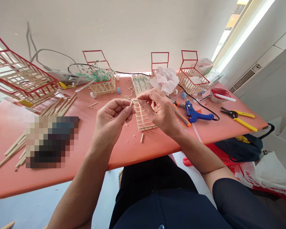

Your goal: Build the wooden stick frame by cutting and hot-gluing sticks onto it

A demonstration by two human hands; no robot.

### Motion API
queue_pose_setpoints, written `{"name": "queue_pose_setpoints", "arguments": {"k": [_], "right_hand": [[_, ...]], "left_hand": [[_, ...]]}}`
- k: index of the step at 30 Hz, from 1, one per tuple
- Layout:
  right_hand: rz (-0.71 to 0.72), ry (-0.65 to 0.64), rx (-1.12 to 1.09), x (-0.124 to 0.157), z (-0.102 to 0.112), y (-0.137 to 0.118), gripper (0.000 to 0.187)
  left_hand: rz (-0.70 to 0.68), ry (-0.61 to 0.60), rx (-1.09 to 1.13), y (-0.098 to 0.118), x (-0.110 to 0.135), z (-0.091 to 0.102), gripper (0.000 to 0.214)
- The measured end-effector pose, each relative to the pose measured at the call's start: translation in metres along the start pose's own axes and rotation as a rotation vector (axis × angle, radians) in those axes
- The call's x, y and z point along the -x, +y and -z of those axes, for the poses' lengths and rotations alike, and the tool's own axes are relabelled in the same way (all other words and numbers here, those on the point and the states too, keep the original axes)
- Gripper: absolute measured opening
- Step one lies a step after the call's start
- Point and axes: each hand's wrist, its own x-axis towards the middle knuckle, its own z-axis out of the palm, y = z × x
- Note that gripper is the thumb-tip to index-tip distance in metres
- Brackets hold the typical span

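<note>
Over the middle of the table, my left hand (115,116) is closed, thumb and forefinger pinching a short wooden stick (131,103). My right hand (158,109) is closed too, its fingertips meeting the left ones at a short pale stick end (135,100). Whether these are one piece or two, I cannot tell. Just below the fingers lies a small wooden lattice (141,118) of crossed sticks, partly covered by my right hand. A loose short stick (142,138) rests on the table in front of it.
Right of my hands lie a blue glue gun (196,115), orange-handled pliers (182,116), yellow-handled cutters (244,119) and a bowl (220,94). Stick carts with red handles, such as one cart (193,78), stand behind. Long sticks (14,148) and a blurred-out dark object (53,143) lie left.
</note>
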Motion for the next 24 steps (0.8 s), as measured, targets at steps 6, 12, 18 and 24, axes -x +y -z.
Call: {"name": "queue_pose_setpoints", "arguments": {"k": [6, 12, 18, 24], "right_hand": [[-0.007, -0.004, -0.007, 0.0, 0.0005, 0.0001, 0.008], [0.014, 0.001, -0.02, -0.001, 0.0018, -0.0002, 0.007], [0.003, -0.014, -0.015, 0.0, 0.0018, 0.0002, 0.008], [-0.044, -0.06, 0.001, 0.0005, 0.0034, -0.0005, 0.012]], "left_hand": [[0.01, -0.004, 0.012, 0.0016, 0.0002, 0.0002, 0.045], [-0.013, 0.005, 0.004, 0.0003, -0.001, 0.0029, 0.043], [-0.082, 0.037, -0.073, -0.0028, -0.0018, 0.008, 0.034], [-0.121, 0.077, -0.164, -0.002, -0.0014, 0.0088, 0.024]]}}
